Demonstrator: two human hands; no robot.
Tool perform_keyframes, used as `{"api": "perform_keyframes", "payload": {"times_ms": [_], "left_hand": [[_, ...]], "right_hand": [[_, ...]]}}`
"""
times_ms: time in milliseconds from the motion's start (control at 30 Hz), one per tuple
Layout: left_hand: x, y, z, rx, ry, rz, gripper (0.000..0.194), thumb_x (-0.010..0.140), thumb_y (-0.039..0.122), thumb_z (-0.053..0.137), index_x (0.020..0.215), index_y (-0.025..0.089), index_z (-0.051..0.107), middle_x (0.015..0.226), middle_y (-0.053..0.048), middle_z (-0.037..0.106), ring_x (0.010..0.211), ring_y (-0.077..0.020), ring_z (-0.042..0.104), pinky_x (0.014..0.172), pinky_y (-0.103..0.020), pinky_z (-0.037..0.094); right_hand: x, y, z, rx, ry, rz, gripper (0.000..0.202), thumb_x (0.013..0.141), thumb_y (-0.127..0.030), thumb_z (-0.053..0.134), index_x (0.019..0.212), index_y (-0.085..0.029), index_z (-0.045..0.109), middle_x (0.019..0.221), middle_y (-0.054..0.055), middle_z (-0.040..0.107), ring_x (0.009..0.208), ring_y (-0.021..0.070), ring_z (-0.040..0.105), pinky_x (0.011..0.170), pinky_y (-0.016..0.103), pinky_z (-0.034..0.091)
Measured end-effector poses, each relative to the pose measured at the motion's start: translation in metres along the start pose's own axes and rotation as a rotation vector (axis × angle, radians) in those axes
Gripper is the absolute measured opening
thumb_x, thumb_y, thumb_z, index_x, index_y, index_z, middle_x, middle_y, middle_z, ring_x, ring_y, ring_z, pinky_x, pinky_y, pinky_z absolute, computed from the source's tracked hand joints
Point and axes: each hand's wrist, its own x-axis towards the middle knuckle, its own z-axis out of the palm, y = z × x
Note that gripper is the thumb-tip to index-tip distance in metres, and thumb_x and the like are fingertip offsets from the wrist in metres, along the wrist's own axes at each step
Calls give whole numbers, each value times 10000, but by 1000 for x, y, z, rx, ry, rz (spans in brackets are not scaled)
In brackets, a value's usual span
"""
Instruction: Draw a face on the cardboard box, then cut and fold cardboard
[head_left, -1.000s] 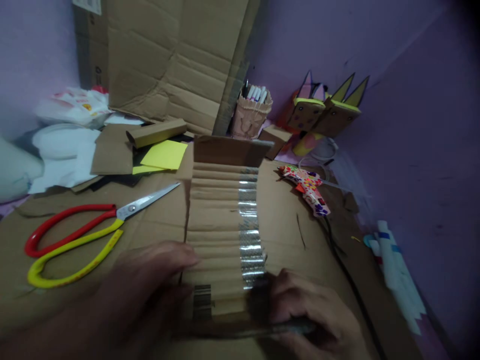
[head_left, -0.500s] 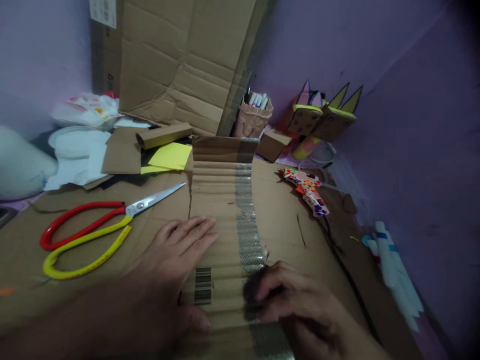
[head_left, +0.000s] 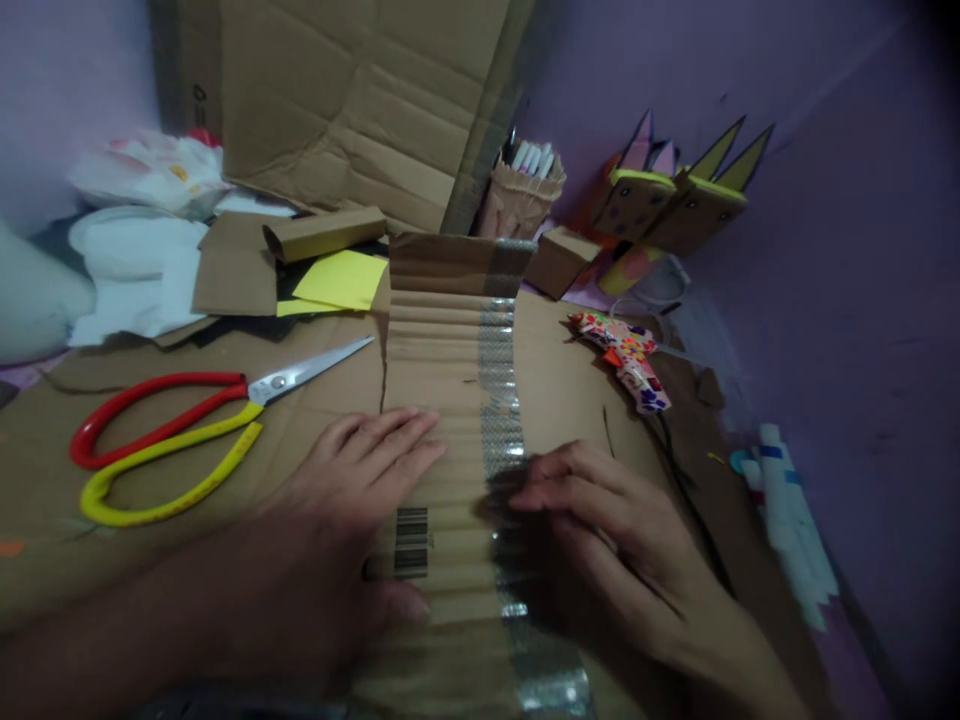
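Observation:
A long strip of creased cardboard (head_left: 450, 400) runs away from me, with a barcode on its near part and its far end folded up. Patterned silvery tape (head_left: 501, 420) lines its right edge. My left hand (head_left: 367, 480) rests flat on the strip's left side, fingers stretched out and thumb near the barcode. At the taped edge is my right hand (head_left: 615, 540), its fingers drawn together in a pinch; what lies between the fingertips is hidden. To the left of my left hand lie large scissors (head_left: 255, 395) with one red and one yellow handle, blades pointing toward the strip.
A flower-patterned glue gun (head_left: 626, 360) with a black cord lies to the right. Farther back stand a marker holder (head_left: 525, 185), a small cardboard box (head_left: 562, 262) and yellow paper (head_left: 341, 280). A big cardboard sheet (head_left: 352, 110) leans behind; white tubes (head_left: 795, 530) lie by the right wall.
My right hand has moved away from me along the taped edge, its fingers drawn closer together. My left hand stays flat on the cardboard. The view has shifted slightly.

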Motion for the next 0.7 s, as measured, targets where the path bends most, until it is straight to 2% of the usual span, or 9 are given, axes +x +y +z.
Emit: {"api": "perform_keyframes", "payload": {"times_ms": [133,200,300,367,467,600,700], "left_hand": [[0,3,-2,-7,10,-4,934,591,590,718,1361,181,381,1503,-164,328,1345,-385,294,1055,-539,195],[0,5,-3,-14,22,-2,890,600,539,737,1342,175,408,1498,-168,334,1343,-388,298,1054,-547,210],[-1,4,-2,-27,40,16,815,631,470,729,1327,173,427,1496,-160,342,1344,-380,300,1056,-553,220],[-2,3,0,-28,53,28,785,644,467,722,1318,181,439,1501,-148,337,1348,-373,294,1060,-553,217],[-3,1,1,-16,59,43,766,651,487,720,1306,190,459,1514,-140,316,1353,-360,287,1069,-541,218],[-5,1,0,-17,50,41,749,685,503,700,1321,203,442,1526,-122,297,1372,-335,261,1091,-527,196],[-8,-1,-1,-50,66,67,686,767,542,609,1331,199,423,1524,-123,301,1381,-317,251,1096,-522,190]], "right_hand": [[-2,-7,-3,104,-154,-70,279,738,-42,446,861,-190,649,828,33,624,797,162,589,726,320,451],[-1,-10,-2,141,-202,-106,268,721,-44,448,774,-188,667,779,24,613,754,146,583,707,306,448],[-2,-13,1,169,-256,-134,283,740,-58,434,746,-171,693,758,32,601,751,140,581,704,298,449],[-4,-12,2,168,-255,-136,291,739,-52,434,770,-166,700,773,37,595,768,143,580,716,300,451],[-4,-6,3,119,-177,-100,337,694,-3,438,860,-164,683,838,49,604,823,162,578,732,307,461],[-4,7,1,-76,-69,-2,511,642,77,395,1017,-179,631,973,76,624,925,197,570,775,343,478],[-4,13,-4,-177,-131,54,602,647,98,391,1122,-210,595,1120,89,592,1043,218,540,868,390,473]]}}
